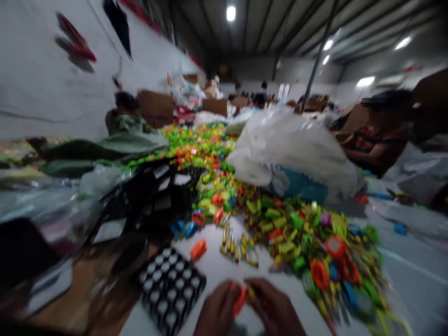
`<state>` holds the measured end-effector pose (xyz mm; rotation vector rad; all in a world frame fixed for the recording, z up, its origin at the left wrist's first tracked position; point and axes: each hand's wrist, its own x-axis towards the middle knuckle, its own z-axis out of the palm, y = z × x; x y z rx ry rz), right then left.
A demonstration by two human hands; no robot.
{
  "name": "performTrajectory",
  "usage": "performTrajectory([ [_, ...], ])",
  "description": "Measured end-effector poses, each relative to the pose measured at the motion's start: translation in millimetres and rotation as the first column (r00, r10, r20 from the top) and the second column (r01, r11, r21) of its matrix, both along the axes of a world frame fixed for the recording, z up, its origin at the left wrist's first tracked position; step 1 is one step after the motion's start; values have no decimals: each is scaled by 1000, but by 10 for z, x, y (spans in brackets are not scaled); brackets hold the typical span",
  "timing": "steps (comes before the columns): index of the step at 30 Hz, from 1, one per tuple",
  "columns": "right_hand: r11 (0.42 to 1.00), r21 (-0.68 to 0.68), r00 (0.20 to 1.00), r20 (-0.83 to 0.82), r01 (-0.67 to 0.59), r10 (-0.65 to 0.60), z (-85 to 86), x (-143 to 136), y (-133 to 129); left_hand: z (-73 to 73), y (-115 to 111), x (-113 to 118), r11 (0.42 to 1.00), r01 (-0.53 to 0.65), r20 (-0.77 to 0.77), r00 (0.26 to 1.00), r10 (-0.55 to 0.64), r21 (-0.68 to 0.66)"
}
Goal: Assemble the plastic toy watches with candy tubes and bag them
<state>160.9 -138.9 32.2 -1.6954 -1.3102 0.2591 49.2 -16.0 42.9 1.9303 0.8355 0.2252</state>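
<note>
The left grip (217, 305) is grasping an orange piece (240, 301) on its inner side, while the right grip (275, 303) is pinching a small yellowish part (251, 293) just beside that piece.

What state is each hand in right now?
Left hand: closed, holding an orange plastic piece.
Right hand: closed on a small yellowish piece, too blurred to identify.

Bare left hand (216, 308) and bare right hand (276, 305), with blurred, rounded fingers (224, 290)
</note>
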Motion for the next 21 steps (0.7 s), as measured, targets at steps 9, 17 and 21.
performTrajectory([
  [9,1000,17,1000,9,-25,25,-206,43,-67,-164,45,-113,991,129,64,989,-131,30],
  [17,999,6,999,35,-42,42,-240,106,-71,-202,24,-72,989,140,36,989,-142,54],
  [21,1000,-6,998,60,-28,28,-253,131,-68,-196,20,-36,986,152,13,988,-153,64],
])
